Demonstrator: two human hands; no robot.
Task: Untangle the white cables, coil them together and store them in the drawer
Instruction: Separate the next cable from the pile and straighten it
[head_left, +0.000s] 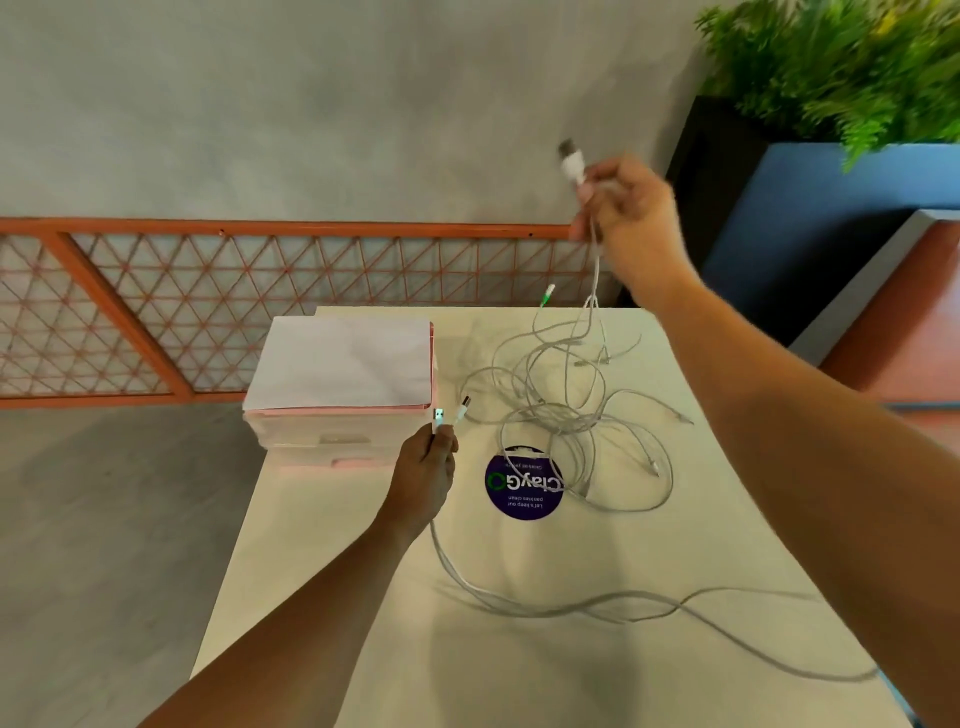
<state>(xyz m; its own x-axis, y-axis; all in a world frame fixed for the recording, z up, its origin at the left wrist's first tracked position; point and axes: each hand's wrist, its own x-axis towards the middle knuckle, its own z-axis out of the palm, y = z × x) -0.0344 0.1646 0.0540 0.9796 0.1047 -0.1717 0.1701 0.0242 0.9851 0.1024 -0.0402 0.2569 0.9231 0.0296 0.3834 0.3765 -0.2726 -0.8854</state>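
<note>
Barely started: left hand (425, 462) pinches two plug ends, right hand (621, 208) grips what's probably another, white cables (566, 410) still knotted, drawer unit (340, 415) shut.

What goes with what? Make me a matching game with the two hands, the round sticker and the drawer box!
1. left hand
2. right hand
3. round sticker
4. drawer box

A. purple, on the table
B. lifts a cable end high
C. pink, white paper on top
D. pinches two plug ends low

Pairs: 1-D, 2-B, 3-A, 4-C.
</note>
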